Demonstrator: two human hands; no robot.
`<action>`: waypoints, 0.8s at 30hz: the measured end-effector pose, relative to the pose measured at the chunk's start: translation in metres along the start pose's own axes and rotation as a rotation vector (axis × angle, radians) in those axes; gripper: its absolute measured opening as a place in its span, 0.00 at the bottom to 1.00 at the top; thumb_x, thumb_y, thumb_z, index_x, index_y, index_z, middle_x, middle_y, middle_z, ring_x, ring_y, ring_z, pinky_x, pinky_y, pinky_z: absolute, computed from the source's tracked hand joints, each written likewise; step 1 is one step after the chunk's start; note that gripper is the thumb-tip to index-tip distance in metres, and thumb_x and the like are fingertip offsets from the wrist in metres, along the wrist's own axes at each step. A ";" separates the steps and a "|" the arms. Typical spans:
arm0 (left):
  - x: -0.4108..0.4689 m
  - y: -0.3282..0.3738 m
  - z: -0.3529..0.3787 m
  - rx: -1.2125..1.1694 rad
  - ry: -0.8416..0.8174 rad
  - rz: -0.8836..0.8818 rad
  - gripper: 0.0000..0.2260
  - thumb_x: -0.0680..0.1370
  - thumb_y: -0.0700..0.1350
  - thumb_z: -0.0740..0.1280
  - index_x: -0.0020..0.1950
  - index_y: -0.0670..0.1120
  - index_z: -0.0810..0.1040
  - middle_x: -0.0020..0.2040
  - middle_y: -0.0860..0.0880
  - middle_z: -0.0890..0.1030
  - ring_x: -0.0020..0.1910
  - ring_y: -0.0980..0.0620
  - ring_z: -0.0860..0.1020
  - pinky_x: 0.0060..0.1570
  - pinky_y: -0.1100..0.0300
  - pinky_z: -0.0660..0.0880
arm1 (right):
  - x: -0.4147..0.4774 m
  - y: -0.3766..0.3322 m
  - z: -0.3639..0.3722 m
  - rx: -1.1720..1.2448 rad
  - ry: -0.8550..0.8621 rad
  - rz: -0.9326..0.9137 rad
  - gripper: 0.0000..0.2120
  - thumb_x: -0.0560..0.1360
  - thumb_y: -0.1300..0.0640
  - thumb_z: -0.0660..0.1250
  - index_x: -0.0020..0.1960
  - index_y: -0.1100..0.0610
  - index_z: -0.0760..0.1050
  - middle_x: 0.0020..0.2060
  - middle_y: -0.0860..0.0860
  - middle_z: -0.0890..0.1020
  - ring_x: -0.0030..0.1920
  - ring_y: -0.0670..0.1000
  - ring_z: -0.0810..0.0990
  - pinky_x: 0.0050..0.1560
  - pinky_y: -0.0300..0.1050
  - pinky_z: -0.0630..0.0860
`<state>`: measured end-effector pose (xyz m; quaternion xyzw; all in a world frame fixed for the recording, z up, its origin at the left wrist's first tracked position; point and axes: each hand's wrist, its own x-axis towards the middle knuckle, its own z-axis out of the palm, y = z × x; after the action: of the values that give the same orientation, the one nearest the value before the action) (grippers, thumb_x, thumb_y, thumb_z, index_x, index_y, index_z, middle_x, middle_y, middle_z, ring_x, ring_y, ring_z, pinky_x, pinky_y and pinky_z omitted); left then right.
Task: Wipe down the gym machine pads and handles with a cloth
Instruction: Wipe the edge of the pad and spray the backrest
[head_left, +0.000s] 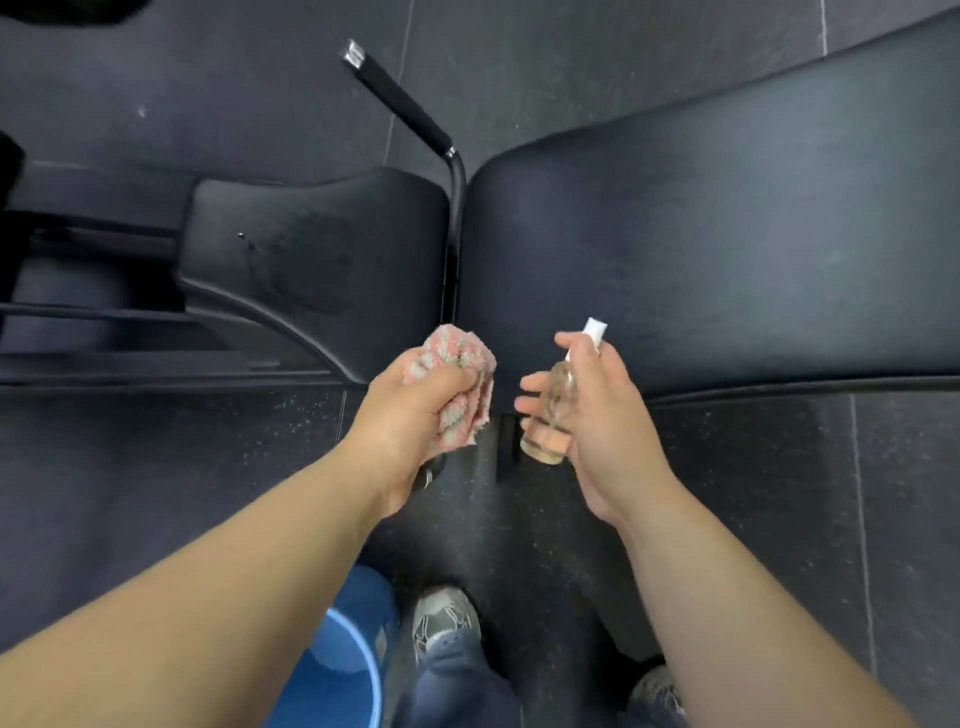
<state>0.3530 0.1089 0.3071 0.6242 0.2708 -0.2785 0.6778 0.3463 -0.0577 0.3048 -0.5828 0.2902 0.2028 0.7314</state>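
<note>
My left hand (410, 410) grips a bunched pink and grey cloth (462, 384) just in front of the small black seat pad (317, 260). My right hand (587, 415) holds a clear spray bottle (553, 410) with a white nozzle, upright, near the front edge of the large black back pad (727, 234). A black handle (400, 98) with a chrome end rises on a bar between the two pads. Neither hand touches a pad.
A blue bucket (337, 670) stands on the dark rubber floor (156, 467) by my left foot. My shoes and trouser legs show at the bottom. The machine's black frame rails (88, 312) run off to the left.
</note>
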 end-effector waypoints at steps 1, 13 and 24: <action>0.001 0.007 -0.008 0.021 0.008 0.003 0.22 0.68 0.50 0.69 0.61 0.48 0.79 0.54 0.48 0.85 0.54 0.49 0.83 0.45 0.56 0.78 | 0.007 -0.011 0.009 -0.087 -0.039 0.008 0.10 0.83 0.44 0.58 0.62 0.43 0.73 0.39 0.53 0.81 0.32 0.48 0.79 0.34 0.43 0.77; 0.048 0.023 -0.043 0.137 0.101 0.105 0.07 0.74 0.38 0.55 0.36 0.43 0.61 0.35 0.40 0.59 0.35 0.43 0.56 0.39 0.48 0.58 | 0.133 -0.068 0.064 -1.099 -0.270 -0.183 0.32 0.76 0.59 0.62 0.74 0.35 0.58 0.44 0.50 0.77 0.39 0.57 0.81 0.44 0.56 0.83; 0.113 0.029 -0.002 -0.079 0.327 0.063 0.08 0.77 0.36 0.61 0.38 0.37 0.67 0.35 0.43 0.66 0.36 0.46 0.62 0.41 0.50 0.63 | 0.253 -0.093 0.068 -1.060 -0.492 0.074 0.28 0.75 0.61 0.65 0.69 0.37 0.66 0.52 0.52 0.77 0.36 0.53 0.83 0.29 0.42 0.77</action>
<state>0.4526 0.1087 0.2468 0.6424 0.3683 -0.1411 0.6572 0.6076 -0.0244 0.2162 -0.7944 -0.0090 0.4749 0.3785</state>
